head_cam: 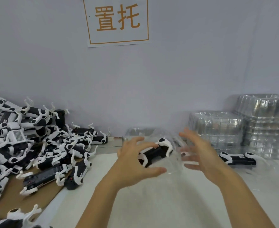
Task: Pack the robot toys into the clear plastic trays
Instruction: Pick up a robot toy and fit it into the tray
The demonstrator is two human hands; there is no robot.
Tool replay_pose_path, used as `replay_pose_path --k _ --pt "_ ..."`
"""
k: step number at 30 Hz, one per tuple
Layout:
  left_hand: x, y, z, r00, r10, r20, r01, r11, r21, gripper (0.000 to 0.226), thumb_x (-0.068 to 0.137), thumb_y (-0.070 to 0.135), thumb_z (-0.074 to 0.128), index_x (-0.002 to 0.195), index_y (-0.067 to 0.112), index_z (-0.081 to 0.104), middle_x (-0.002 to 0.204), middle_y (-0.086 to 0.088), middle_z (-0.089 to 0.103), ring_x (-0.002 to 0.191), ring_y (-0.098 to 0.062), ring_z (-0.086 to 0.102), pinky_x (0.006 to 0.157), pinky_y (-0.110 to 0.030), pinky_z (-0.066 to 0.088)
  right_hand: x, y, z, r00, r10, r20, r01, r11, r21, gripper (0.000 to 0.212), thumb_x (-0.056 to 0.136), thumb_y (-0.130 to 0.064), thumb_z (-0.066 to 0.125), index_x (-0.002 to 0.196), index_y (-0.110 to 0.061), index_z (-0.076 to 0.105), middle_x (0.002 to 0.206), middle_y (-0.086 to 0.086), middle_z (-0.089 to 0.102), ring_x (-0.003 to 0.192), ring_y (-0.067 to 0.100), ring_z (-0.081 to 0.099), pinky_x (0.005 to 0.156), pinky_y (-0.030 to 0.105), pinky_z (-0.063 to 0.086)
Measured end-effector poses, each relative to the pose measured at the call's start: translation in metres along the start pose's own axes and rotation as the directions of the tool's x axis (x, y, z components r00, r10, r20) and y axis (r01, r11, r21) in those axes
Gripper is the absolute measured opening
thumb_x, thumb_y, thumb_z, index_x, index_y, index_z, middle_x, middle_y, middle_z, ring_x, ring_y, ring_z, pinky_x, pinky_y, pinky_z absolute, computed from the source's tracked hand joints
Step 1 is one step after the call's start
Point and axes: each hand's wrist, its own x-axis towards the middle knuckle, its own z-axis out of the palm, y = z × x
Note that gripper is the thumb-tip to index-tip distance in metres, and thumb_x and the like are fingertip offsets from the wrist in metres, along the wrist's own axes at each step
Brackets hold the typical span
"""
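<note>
A black-and-white robot toy lies in a clear plastic tray at the middle of the white table. My left hand hovers at the toy's left end with fingers spread; index tip and thumb sit close to the toy, and no grip shows. My right hand is open with fingers splayed, blurred, just right of the tray. A second robot toy lies further right inside another clear tray. A big pile of robot toys covers the left side.
Two stacks of clear trays stand at the back right against the wall. The toy pile rests on brown cardboard. A paper sign hangs on the grey wall. Bare white tabletop lies in front of me.
</note>
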Motion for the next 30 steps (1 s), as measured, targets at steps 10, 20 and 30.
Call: replay_pose_path --k 10,20,30 --pt "0.008 -0.012 0.021 0.996 -0.076 -0.046 0.063 0.967 -0.246 0.060 0.089 0.075 0.039 0.144 0.053 0.031 0.151 0.033 0.031 0.143 0.007 0.023 0.121 -0.031 0.022 -0.006 0.000 -0.027 0.994 0.105 0.030 -0.102 0.992 -0.079 0.010 0.091 -0.027 0.069 0.096 -0.029 0.077 0.075 0.003 0.064 0.063 0.031 0.067 0.057 0.030 0.056" --pt "0.008 -0.058 0.033 0.976 -0.163 -0.147 0.214 0.859 0.466 0.041 0.092 0.050 0.060 0.129 0.040 0.045 0.129 0.017 0.043 0.126 -0.010 0.037 0.098 -0.033 0.030 -0.006 0.013 -0.063 0.950 0.283 -0.130 -0.299 0.947 -0.120 0.023 0.086 -0.025 0.071 0.104 -0.009 0.067 0.089 0.021 0.069 0.062 0.032 0.069 0.052 0.028 0.056" --pt "-0.004 -0.076 0.002 0.839 -0.309 -0.447 0.468 0.829 0.307 0.031 0.090 0.047 0.065 0.112 0.030 0.050 0.110 0.005 0.059 0.110 -0.020 0.051 0.091 -0.039 0.043 0.009 0.024 -0.044 0.948 0.144 -0.285 -0.258 0.869 -0.421 0.034 0.093 -0.044 0.055 0.113 -0.021 0.071 0.112 0.006 0.066 0.105 0.029 0.060 0.094 0.040 0.049"
